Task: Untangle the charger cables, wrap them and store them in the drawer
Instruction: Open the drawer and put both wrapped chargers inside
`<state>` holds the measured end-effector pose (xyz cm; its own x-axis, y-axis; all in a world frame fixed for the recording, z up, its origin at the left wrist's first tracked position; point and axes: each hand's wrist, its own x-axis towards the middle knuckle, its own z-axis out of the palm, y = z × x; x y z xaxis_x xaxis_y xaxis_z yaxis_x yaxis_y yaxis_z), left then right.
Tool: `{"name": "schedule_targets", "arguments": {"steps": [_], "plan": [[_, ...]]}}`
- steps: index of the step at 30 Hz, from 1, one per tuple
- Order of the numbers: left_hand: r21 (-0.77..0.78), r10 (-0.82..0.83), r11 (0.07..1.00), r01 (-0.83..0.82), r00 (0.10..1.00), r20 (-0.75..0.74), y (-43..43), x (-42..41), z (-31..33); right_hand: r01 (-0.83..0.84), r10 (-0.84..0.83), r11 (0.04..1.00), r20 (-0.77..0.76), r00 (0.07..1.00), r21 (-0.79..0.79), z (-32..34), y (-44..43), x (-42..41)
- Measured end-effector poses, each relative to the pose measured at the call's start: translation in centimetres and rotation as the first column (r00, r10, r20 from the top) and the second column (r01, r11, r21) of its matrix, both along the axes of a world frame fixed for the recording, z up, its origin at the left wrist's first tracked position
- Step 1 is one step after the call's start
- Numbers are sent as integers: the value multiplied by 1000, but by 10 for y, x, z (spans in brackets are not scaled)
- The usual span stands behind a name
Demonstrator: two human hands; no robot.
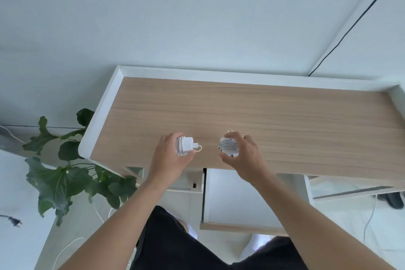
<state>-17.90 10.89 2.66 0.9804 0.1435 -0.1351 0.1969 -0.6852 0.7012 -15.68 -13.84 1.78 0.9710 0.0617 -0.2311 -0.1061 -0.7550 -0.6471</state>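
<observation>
My left hand (169, 155) grips a white charger (186, 145) with its cable wound around the plug block; a short loop of cable sticks out to the right. My right hand (243, 155) grips a second white charger (228, 146), also wrapped in its grey-white cable. Both hands hover just above the front part of the wooden desk (285, 116), a hand's width apart. Below the desk edge, between my arms, a drawer (232, 199) stands pulled out, its white inside showing.
A white raised rim (103, 107) borders the desk on the left, back and right. A green leafy plant (65, 173) stands left of the desk. A black cable (355, 22) runs down the wall at the right. Loose wires lie on the floor.
</observation>
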Motion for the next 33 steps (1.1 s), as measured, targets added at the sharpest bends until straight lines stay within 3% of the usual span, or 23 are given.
{"name": "schedule_targets", "arguments": {"steps": [10,16,29,33], "plan": [[-5,-131,991,131,988,-80,-66,-61,-11,78,-80,992,-25,996,-98,-10,-86,-95],[-24,-254,966,256,935,-246,-95,-77,-31,100,-116,983,-101,988,-152,-30,-113,-126],[49,-282,942,332,863,-419,-139,-54,-102,134,-176,977,-277,945,-163,-91,-137,-110],[61,-254,948,313,856,-451,-149,-45,-121,96,-191,953,-322,927,-289,-106,-138,-96]]}}
